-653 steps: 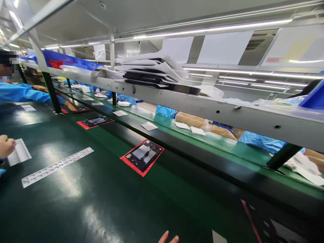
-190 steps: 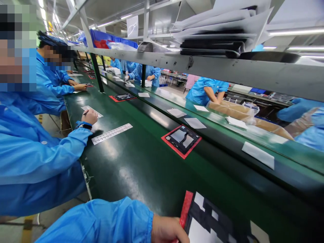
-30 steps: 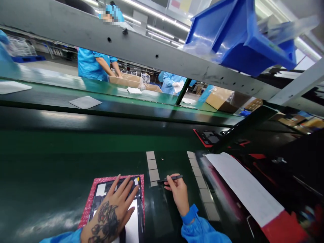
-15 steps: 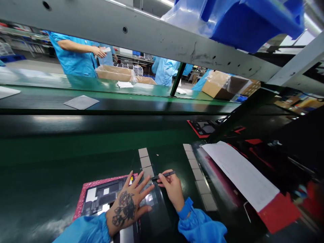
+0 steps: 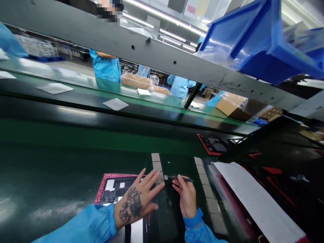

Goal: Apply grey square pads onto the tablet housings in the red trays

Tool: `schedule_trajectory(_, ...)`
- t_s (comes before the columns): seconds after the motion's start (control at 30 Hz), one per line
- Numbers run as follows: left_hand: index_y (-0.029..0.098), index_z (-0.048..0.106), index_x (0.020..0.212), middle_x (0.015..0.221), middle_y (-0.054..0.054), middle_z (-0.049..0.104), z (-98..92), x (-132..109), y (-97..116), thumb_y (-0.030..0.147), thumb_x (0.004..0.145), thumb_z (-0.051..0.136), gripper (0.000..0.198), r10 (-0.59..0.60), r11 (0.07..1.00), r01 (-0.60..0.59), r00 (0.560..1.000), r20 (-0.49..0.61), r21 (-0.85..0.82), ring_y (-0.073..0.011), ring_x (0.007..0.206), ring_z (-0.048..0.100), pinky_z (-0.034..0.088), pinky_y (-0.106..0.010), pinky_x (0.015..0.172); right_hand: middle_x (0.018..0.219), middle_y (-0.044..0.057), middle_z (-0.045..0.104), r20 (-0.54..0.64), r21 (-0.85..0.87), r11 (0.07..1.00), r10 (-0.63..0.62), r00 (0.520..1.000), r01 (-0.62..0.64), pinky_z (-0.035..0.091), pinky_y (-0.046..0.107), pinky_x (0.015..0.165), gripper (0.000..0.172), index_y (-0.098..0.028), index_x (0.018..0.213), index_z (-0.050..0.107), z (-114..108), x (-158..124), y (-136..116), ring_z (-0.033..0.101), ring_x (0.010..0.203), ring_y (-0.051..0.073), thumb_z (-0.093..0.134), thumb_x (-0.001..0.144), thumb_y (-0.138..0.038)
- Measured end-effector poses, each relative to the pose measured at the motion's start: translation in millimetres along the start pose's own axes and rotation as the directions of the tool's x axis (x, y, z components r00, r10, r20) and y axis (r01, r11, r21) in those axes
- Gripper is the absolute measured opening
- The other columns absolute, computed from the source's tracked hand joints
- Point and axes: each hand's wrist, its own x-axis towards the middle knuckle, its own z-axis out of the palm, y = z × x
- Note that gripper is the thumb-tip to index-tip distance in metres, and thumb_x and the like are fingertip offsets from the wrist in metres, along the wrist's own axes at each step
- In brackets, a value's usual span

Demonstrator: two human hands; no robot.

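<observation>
My right hand is pinched, thumb to fingers, on slim dark tweezers; a small pale tab sits at their tip, whether clamped I can't tell. Tweezers point left, nearly level across the view. My left hand is palm down, fingers spread, no hold that I can see; fingertips over the strip of grey squares, contact unclear. The black device, on red bubble wrap, lies left of the tweezers, partly under the left hand, the nearer one. Its long axis runs away from me, crosswise to the tweezers; near end out of frame.
</observation>
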Motion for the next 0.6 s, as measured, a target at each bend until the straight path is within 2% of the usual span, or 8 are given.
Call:
schedule_trajectory(0.07,0.02,0.04,0.14,0.147,-0.015,0.035,-12.6,-16.2,-14.8,0.031,0.088,0.057,0.056,-0.064,0.997,0.068,0.989,-0.133,0.027,-0.031,0.136,0.033,0.035,-0.055,0.106,0.064,-0.002,0.064,0.04,-0.01,1.0,-0.02,0.999,0.02,0.057,0.025,0.051,0.061,-0.019,0.082,0.055,14.2,-7.4,-0.6,0.067,0.06,0.019,0.089,0.045,-0.053)
schedule_trajectory(0.13,0.019,0.046,0.136,0.143,-0.012,0.044,-17.4,-39.7,-32.4,0.026,0.092,0.047,0.044,-0.143,0.986,0.159,0.96,-0.24,0.049,-0.0272,0.132,0.04,0.04,-0.048,0.104,0.062,-0.002,0.063,0.113,-0.032,0.999,-0.03,0.993,0.033,0.057,0.026,0.051,0.058,-0.019,0.082,0.053,30.6,-17.6,2.5,0.067,0.059,0.02,0.087,0.05,-0.053)
schedule_trajectory(0.23,0.021,0.055,0.127,0.134,-0.009,0.055,-10.2,-77.2,-53.4,0.026,0.094,0.042,0.036,-0.199,0.969,0.235,0.926,-0.322,0.077,-0.0241,0.123,0.051,0.047,-0.04,0.099,0.061,-0.001,0.063,0.242,-0.076,0.997,-0.015,0.97,0.034,0.057,0.028,0.051,0.055,-0.018,0.08,0.052,54.9,-33.9,13.3,0.068,0.058,0.021,0.084,0.056,-0.056)
schedule_trajectory(0.33,0.018,0.06,0.121,0.131,-0.01,0.057,4.4,-103.3,-60.6,0.023,0.091,0.045,0.034,-0.158,0.973,0.207,0.918,-0.363,0.1,-0.024,0.12,0.054,0.049,-0.036,0.097,0.06,0.0,0.063,0.325,-0.126,0.992,0.013,0.945,0.029,0.056,0.027,0.051,0.054,-0.018,0.079,0.052,75.3,-47.8,27.6,0.068,0.058,0.021,0.082,0.058,-0.058)
schedule_trajectory(0.43,0.016,0.062,0.117,0.128,-0.012,0.058,15.8,-113.1,-59.0,0.021,0.09,0.047,0.031,-0.165,0.968,0.226,0.899,-0.407,0.106,-0.0252,0.119,0.054,0.05,-0.036,0.096,0.058,-0.001,0.063,0.341,-0.161,0.987,0.035,0.939,0.021,0.054,0.024,0.048,0.057,-0.019,0.078,0.05,90.5,-57.6,40.7,0.066,0.054,0.019,0.081,0.056,-0.061)
schedule_trajectory(0.6,0.018,0.065,0.11,0.119,-0.01,0.064,27.1,-113.0,-55.9,0.014,0.087,0.043,0.032,-0.265,0.95,0.309,0.86,-0.437,0.033,-0.0243,0.114,0.056,0.047,-0.042,0.099,0.057,-0.001,0.063,0.335,-0.222,0.974,0.03,0.942,0.048,0.055,0.026,0.049,0.058,-0.019,0.077,0.05,102.8,-63.7,54.6,0.066,0.054,0.02,0.08,0.056,-0.064)
